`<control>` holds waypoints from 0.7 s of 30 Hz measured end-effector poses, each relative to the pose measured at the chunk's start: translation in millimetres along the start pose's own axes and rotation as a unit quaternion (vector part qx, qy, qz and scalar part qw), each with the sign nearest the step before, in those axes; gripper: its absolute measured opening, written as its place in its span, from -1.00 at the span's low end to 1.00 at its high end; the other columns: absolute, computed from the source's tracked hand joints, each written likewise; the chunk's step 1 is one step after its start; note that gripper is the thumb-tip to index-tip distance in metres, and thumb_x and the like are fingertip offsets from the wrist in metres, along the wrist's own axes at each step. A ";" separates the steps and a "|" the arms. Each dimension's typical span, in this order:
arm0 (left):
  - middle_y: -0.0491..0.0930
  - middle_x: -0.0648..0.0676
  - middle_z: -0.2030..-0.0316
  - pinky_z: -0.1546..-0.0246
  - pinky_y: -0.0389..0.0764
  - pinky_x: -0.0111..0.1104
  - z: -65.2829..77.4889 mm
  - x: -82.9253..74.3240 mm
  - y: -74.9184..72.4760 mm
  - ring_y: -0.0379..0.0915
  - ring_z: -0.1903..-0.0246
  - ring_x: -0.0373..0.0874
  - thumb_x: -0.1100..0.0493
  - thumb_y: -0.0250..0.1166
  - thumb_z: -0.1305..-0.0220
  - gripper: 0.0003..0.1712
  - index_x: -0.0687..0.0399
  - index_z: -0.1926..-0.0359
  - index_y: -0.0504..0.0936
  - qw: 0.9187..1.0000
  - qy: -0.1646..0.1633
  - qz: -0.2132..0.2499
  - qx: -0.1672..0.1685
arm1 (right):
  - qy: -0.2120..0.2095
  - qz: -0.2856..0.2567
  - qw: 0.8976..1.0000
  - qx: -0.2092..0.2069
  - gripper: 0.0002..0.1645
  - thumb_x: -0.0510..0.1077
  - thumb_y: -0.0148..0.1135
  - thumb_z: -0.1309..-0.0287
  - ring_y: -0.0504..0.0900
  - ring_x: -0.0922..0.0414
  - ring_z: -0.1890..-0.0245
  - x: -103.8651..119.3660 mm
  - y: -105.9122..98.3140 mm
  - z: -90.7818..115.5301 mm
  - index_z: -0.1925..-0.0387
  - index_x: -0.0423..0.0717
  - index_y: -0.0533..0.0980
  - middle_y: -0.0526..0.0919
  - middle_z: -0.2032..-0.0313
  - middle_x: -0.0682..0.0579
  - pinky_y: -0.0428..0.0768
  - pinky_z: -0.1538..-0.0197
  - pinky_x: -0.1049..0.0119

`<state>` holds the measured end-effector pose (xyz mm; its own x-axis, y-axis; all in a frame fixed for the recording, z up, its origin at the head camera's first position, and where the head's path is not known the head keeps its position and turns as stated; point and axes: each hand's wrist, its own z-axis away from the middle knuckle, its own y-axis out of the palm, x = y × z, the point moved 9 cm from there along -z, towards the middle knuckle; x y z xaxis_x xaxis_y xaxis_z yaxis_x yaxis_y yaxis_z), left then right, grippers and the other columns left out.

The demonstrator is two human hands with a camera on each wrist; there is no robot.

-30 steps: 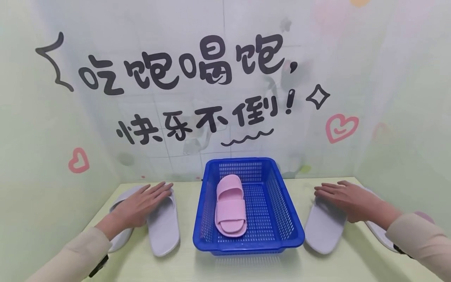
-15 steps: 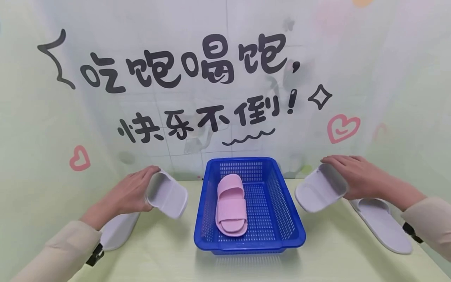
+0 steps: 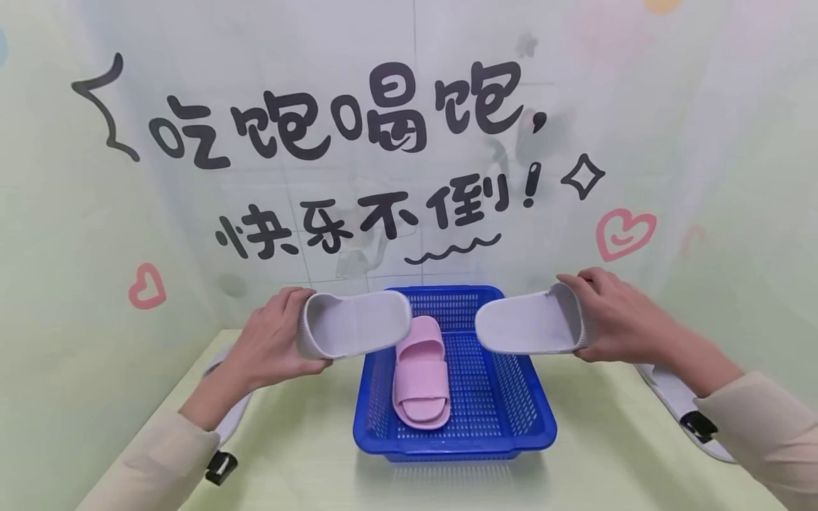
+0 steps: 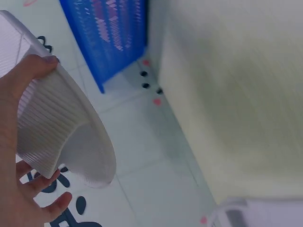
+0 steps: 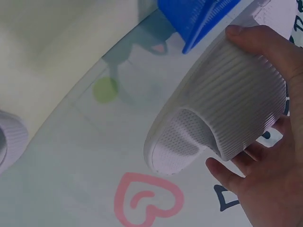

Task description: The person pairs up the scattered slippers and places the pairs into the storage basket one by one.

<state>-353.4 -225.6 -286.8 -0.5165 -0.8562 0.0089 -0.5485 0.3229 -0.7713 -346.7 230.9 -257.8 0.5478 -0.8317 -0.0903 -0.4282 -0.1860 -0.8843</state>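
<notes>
My left hand point(image 3: 271, 341) grips a light grey slipper point(image 3: 358, 323) round its ribbed strap, the heel end reaching over the left rim of the blue basket point(image 3: 455, 447). Opposite it, my right hand point(image 3: 623, 319) holds a matching grey slipper point(image 3: 530, 323) by the strap, its heel pointing inward above the basket's right side. Both slippers are raised above the table with their insoles facing the head camera. Inside the basket, along its left side, lie pink slippers point(image 3: 422, 383), seemingly stacked. The left wrist view shows the thumb across the edge of the ribbed strap point(image 4: 57, 123).
Another grey slipper point(image 3: 233, 419) lies at the table's left, partly behind my left forearm. One more grey slipper point(image 3: 716, 448) lies at the right beneath my right forearm. Behind the pale table point(image 3: 307, 454) rises a wall point(image 3: 319, 170) printed with black characters.
Both hands, earlier laid over the inner grey slippers on the table, have gripped them, lifted them and brought them inward over the basket, turning the heels toward each other.
</notes>
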 end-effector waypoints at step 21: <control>0.42 0.20 -0.25 -0.11 0.45 0.27 -8.6 -50.3 -2.9 0.40 -0.17 0.20 -0.12 0.73 0.48 0.32 -0.08 -0.43 0.31 0.992 -0.074 0.073 -0.073 | 0.067 -0.019 0.996 -0.056 0.41 0.00 0.74 0.50 0.46 -0.31 -0.15 36.4 6.2 -4.9 -0.49 -0.14 0.23 0.48 -0.18 -0.34 0.66 0.01 -0.25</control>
<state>-331.5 -180.1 -279.5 -0.5019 -0.8420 -0.1978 -0.5696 0.4939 -0.6569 -332.9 196.9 -264.3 0.4683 -0.8835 0.0106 -0.4898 -0.2696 -0.8291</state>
